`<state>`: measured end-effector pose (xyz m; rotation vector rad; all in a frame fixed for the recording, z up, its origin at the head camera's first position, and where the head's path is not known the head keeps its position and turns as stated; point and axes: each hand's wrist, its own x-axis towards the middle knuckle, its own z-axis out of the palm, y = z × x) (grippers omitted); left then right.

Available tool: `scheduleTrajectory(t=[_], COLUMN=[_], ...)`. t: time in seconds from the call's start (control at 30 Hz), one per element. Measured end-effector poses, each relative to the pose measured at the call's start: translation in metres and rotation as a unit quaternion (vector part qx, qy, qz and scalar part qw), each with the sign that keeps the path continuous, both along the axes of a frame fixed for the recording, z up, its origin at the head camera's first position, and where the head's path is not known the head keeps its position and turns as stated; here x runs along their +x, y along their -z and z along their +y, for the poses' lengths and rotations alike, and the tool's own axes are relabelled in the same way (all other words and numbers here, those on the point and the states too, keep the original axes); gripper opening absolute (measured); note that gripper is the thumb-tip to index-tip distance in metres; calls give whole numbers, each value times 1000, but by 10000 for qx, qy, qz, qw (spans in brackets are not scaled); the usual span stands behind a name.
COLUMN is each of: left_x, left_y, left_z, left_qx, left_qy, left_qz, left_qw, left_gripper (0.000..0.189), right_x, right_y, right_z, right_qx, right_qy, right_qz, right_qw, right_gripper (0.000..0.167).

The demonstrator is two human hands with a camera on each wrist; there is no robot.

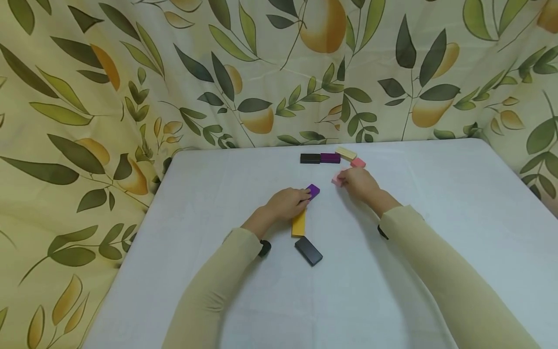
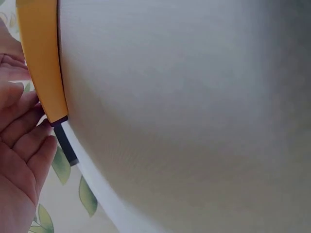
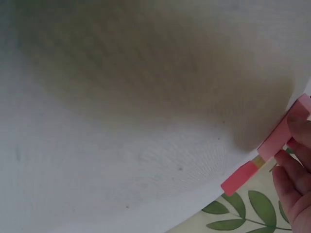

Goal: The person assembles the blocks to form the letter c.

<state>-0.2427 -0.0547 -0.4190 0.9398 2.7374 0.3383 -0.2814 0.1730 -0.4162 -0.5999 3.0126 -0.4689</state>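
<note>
In the head view my left hand point(image 1: 288, 202) holds a purple block point(image 1: 313, 191) by its near end, the fingers partly covering it. Just below it a yellow block point(image 1: 298, 224) lies lengthwise, its far end under the hand. That yellow block point(image 2: 43, 58) fills the upper left of the left wrist view and hides most of the purple one. My right hand point(image 1: 359, 183) pinches a light pink block point(image 1: 337, 179) between thumb and fingers. In the right wrist view the thumb presses on the pink block point(image 3: 281, 133), with a coral-pink block point(image 3: 239, 178) close beyond it.
A black block point(image 1: 310, 158), a dark purple block point(image 1: 330, 158), a cream block point(image 1: 346, 153) and the coral-pink block point(image 1: 358, 163) form a bending line near the table's back edge. Nearer me, a dark grey block point(image 1: 309, 251) lies slanted on the white tablecloth point(image 1: 209, 203). A leaf-patterned curtain point(image 1: 261, 72) hangs behind.
</note>
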Motion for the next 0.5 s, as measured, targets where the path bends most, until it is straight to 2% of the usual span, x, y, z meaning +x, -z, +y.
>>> scheduleTrajectory(t=[0.3, 0.5], left_x=[-1, -1], left_y=[-2, 0], left_z=[-1, -1], left_qx=[1, 7], left_qy=[-38, -50], left_qz=[-76, -81], left_qw=[10000, 10000], left_gripper=[36, 36], right_x=[5, 10], right_y=[0, -3], right_z=[-7, -9], right_qx=[-9, 105], right_qy=[173, 148], right_qz=[17, 243], right_qw=[9998, 9995], right_gripper=[19, 17])
